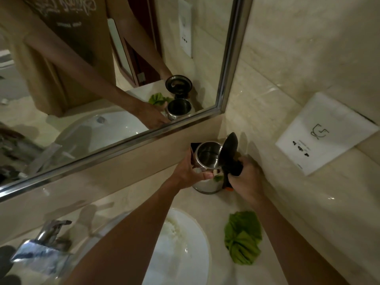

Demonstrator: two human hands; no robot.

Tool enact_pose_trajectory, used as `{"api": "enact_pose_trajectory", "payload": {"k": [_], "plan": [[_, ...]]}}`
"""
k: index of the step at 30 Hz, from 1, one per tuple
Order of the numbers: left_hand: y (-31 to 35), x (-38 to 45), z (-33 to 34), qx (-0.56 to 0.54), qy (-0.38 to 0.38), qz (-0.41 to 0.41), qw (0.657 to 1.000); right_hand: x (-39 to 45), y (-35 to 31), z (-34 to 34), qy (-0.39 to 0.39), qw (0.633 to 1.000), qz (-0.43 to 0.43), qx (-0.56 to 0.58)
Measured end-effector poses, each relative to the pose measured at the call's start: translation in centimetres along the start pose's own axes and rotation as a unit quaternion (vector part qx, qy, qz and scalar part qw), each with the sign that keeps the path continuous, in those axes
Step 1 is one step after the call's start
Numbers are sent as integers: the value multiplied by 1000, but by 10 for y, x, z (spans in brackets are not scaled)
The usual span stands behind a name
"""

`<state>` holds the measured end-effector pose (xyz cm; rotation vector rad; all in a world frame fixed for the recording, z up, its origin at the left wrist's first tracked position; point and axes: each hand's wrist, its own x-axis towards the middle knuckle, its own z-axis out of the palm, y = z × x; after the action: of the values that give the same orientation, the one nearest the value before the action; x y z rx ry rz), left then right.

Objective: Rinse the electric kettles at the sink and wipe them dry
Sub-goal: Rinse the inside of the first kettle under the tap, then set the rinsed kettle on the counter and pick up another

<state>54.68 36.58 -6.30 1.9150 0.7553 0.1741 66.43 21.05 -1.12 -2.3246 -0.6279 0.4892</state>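
A stainless steel electric kettle [206, 159] stands upright on the marble counter in the far corner, its black lid [229, 149] swung open. My left hand [190, 172] grips the kettle's body from the left, thumb across the front. My right hand [245, 177] grips the black handle on the right side. A crumpled green cloth [242, 237] lies on the counter nearer to me, right of the white sink basin [185, 254]. The inside of the kettle looks empty and shiny.
A chrome tap [51, 229] stands at the left of the basin, with a foil-like packet [39, 256] below it. A framed mirror [123, 140] runs along the back wall. A white wall plate [324, 134] sits on the right wall.
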Motion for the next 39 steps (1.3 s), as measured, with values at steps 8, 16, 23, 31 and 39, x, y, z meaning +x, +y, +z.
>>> {"api": "enact_pose_trajectory", "payload": {"k": [8,16,23,31,39], "plan": [[16,-34,0,73,43,-44,995,-19,-27,12,73,969,-213,-102],[4,-76,-33,150,66,-86,983,1,-53,24,-71,941,-207,-258],[-11,-127,-66,181,82,-109,974,7,-73,21,-185,900,-142,-369],[-26,-200,-106,212,111,-132,962,-64,-110,61,-142,907,-227,-324],[-45,-304,-157,238,177,-155,942,-196,-155,125,-252,870,-333,-264]]}}
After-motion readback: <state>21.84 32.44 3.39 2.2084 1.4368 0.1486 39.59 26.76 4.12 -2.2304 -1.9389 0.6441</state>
